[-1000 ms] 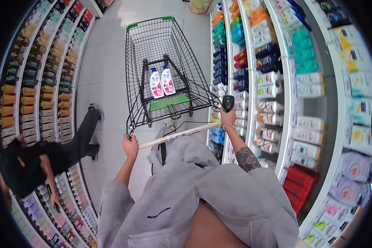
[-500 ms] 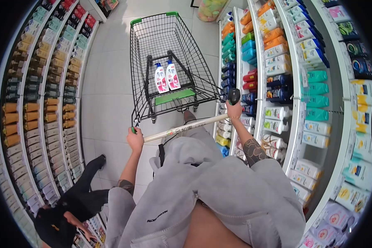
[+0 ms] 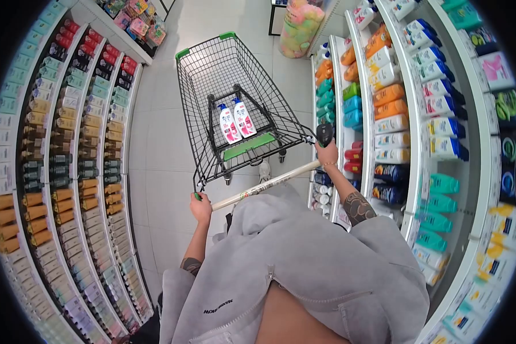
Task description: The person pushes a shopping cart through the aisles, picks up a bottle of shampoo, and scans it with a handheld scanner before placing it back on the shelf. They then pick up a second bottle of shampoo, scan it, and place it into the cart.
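My left hand [image 3: 201, 207] is closed around the left end of the shopping cart's pale handle bar [image 3: 264, 184], beside a green part. On the right end, my right hand [image 3: 327, 153] is wrapped round the grip, just below a black rounded fitting [image 3: 325, 133]. The black wire shopping cart [image 3: 192, 109] stands ahead of me, angled slightly left, with green corner pieces and a green flap [image 3: 249, 147]. Two white pump bottles with pink labels and blue pumps, a left bottle [image 3: 229, 126] and a right bottle [image 3: 244, 120], lie side by side in it.
Shelves of boxes and tubes [image 3: 69, 172] line the left side. On the right, shelves of bottles [image 3: 390, 103] come close to the cart and my right hand. A clear bin of colourful puffs [image 3: 301, 28] stands ahead right; a display of packets [image 3: 140, 23] ahead left. Tiled floor [image 3: 160, 132] runs between.
I have moved forward along the aisle with the cart, and its front has swung a little left. The person in black at lower left has mostly left view. Both hands keep their grip.
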`<state>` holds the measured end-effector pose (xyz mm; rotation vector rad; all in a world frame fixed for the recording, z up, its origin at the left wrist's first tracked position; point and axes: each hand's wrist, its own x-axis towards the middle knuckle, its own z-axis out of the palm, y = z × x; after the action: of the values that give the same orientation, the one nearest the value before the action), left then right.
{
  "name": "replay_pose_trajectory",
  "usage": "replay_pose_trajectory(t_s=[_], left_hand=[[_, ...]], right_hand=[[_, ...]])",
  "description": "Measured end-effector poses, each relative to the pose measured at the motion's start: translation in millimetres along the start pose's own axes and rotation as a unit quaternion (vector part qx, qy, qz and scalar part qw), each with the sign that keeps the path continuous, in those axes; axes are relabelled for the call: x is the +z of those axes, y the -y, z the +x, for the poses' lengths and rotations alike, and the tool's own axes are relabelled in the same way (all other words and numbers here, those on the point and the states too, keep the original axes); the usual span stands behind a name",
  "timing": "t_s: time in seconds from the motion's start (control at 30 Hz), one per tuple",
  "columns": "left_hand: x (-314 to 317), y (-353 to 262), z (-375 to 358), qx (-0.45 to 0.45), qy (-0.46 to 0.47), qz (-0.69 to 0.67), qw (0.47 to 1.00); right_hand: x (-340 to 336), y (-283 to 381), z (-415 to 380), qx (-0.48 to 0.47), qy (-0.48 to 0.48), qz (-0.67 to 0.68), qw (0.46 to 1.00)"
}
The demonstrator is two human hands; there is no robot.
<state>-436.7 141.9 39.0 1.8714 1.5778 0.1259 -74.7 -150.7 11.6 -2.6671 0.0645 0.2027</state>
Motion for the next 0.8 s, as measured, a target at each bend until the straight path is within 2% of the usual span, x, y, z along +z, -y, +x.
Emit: replay_pose_trajectory(t_s=[0.17,0.47,0.7,0.77,0.8], left_hand=[[22.5,-42.7,49.9,0.000,-0.019,-0.006,1.000],[66.9,-117.5,135.1,-0.014,-0.023,0.035,0.999],[56.7,-141.6,220.7,0.029,0.010,0.031,0.999],[47.8,-157.6,243.1,0.036,0.023,0.031,0.999],[39.9,-164.5,256.0,0.031,0.048,-0.025,0.998]], right_hand=[[10.1,40.8,69.9,-0.019,0.027,0.033,0.999],[28.4,87.5,180.5,-0.009,0.066,-0.025,0.997],[49.0,113.4,179.9,0.032,0.062,-0.018,0.997],[60.7,115.6,171.1,0.052,0.020,-0.007,0.998],[68.2,113.8,165.4,0.055,0.017,0.007,0.998]])
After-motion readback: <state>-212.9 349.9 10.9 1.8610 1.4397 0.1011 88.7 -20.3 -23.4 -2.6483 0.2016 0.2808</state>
